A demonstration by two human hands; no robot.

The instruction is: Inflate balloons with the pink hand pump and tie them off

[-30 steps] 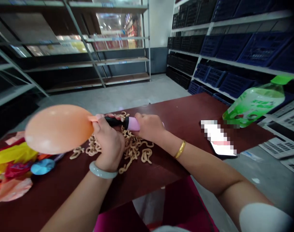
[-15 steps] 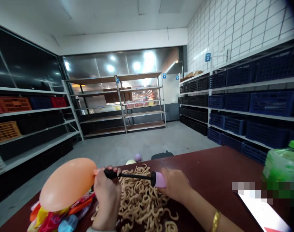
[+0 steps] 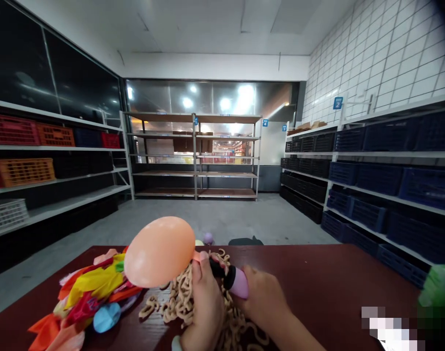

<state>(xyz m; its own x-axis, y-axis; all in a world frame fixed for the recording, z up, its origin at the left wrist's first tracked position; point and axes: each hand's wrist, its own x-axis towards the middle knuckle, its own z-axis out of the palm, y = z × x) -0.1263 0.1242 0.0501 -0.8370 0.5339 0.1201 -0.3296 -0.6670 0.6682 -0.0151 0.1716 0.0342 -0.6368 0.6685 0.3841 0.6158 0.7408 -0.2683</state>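
Note:
An inflated orange balloon (image 3: 160,252) points up and left, its neck at the nozzle of a hand pump. My left hand (image 3: 207,297) is closed around the balloon's neck and the pump's black nozzle end. My right hand (image 3: 261,292) grips the pump's pink barrel (image 3: 239,283). No black rod shows between the two pump parts; they are close together. Under my hands lies a pile of tan curled pieces (image 3: 180,297). Left of it is a heap of deflated balloons (image 3: 94,287) in several colours.
The dark red table (image 3: 317,287) extends to both sides. A green container (image 3: 438,287) and a bright, partly pixelated object (image 3: 391,336) are at the right. Beyond the table stand shelves (image 3: 226,174) and blue crates (image 3: 378,178). A purple ball (image 3: 208,238) shows past the table's far edge.
The pump's long black rod has gone in, and my hands have come together. The balloon has shifted right and up and looks smaller. The camera view has turned left and levelled.

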